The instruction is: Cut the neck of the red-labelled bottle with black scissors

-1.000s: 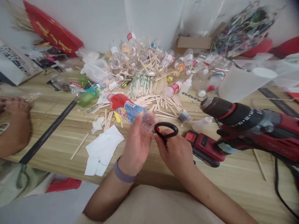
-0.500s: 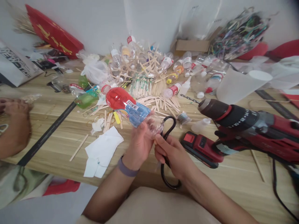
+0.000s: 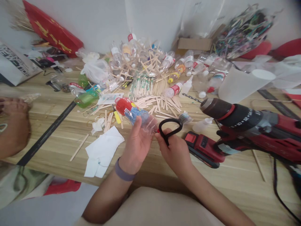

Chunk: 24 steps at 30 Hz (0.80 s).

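Presently: plastic bottle (image 3: 134,113), black-handled scissors (image 3: 166,137).
Left hand (image 3: 136,147): fingers wrapped around bottle; right hand (image 3: 176,153): fingers closed on scissors, at bottle's near end.

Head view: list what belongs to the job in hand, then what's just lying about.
In use:
red-blue bottle, in the left hand
scissors, in the right hand

Apparently just lying about:
drill
white sheet
spool
green bottle
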Each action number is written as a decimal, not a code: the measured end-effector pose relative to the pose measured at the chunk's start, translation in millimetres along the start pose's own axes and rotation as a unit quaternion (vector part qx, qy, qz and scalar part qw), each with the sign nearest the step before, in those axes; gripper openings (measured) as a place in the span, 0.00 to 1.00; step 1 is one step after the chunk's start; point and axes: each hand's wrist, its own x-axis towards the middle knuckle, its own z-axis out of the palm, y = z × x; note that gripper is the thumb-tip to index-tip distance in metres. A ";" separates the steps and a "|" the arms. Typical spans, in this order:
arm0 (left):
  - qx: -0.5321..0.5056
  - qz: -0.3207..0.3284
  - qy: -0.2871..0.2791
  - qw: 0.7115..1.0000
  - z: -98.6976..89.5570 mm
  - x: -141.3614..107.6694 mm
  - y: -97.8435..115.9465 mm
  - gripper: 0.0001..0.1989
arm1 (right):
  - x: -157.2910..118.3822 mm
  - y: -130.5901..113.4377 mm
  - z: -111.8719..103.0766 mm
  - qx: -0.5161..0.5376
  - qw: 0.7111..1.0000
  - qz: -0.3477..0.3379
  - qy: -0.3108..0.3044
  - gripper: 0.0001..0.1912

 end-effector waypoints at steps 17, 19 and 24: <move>-0.011 0.003 0.028 1.000 10.4 -7.8 2.8 0.16 | 1.0 5.2 -2.5 -0.133 0.975 -0.156 0.085 0.22; -0.007 -0.001 0.021 1.000 9.9 -7.4 3.1 0.16 | 2.1 4.6 -3.7 -0.098 0.983 -0.135 0.072 0.21; 0.001 0.001 0.015 1.000 7.4 -5.3 2.2 0.16 | 2.3 2.5 -6.2 -0.068 0.991 -0.112 0.041 0.19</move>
